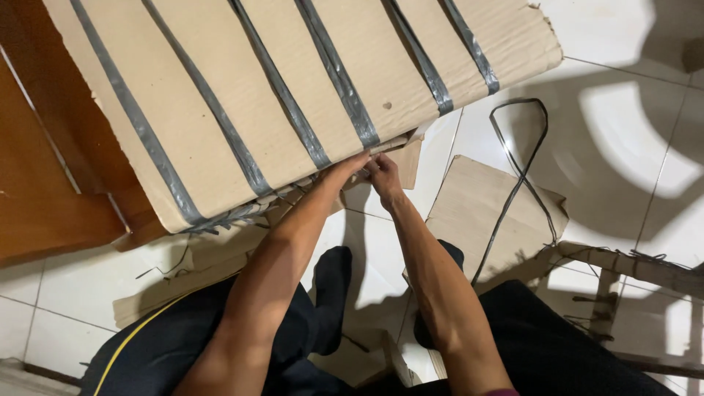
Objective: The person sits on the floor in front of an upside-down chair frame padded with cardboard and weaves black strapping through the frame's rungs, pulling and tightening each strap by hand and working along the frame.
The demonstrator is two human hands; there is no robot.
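here, a big cardboard package (293, 95) bound with grey straps (341, 81) lies tilted over the white tiled floor (88, 286). both hands meet at its lower edge: the left hand (350, 167) has its fingers tucked at that edge, seemingly pinching a cardboard flap, and the right hand (383, 176) curls its fingers shut just beside it, touching the same edge. a loose black strap (522, 172) loops over a flat cardboard piece (477, 213) nearby.

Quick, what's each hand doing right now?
Left hand: fingers tucked under the edge of the large strapped brown cardboard package; grip cannot be told.
Right hand: closed, pinching that same edge.
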